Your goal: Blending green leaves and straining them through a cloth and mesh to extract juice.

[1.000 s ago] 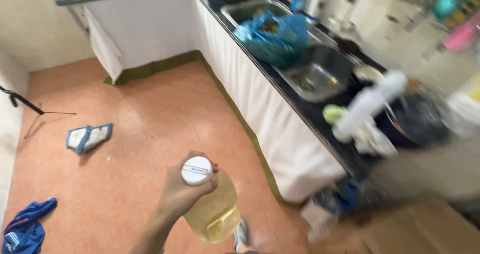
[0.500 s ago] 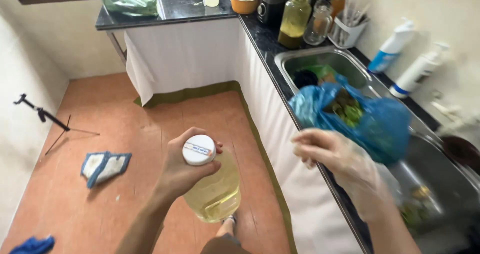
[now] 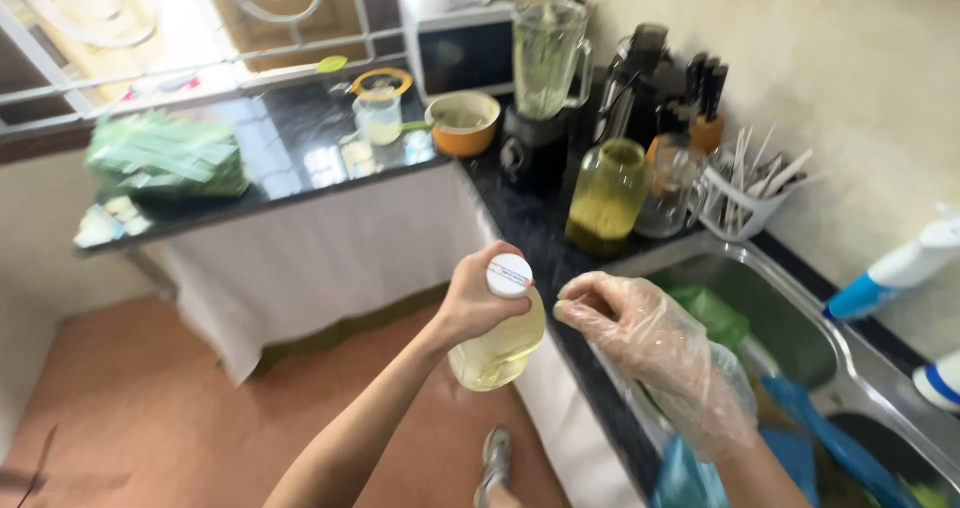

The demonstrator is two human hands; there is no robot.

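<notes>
Pale yellow oil bottle [image 3: 497, 343] gripped around the neck by the bare left hand [image 3: 472, 303], white cap [image 3: 509, 275] on top, held in the air just off the counter edge [image 3: 560, 268]. Gloved right hand [image 3: 640, 333] just beside the cap, fingers loosely curled, holding nothing. Cap looks shut; judged step is uncapping, which wants a pinch and twist while the bottle stays upright.

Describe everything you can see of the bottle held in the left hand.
The bottle is clear plastic, holding pale yellow liquid, and is closed with a round white cap. It is seen from above, held in the air over the floor beside the counter edge. The left hand grips it around the neck just below the cap. The right hand, in a clear plastic glove, is close beside it, not touching.
</notes>
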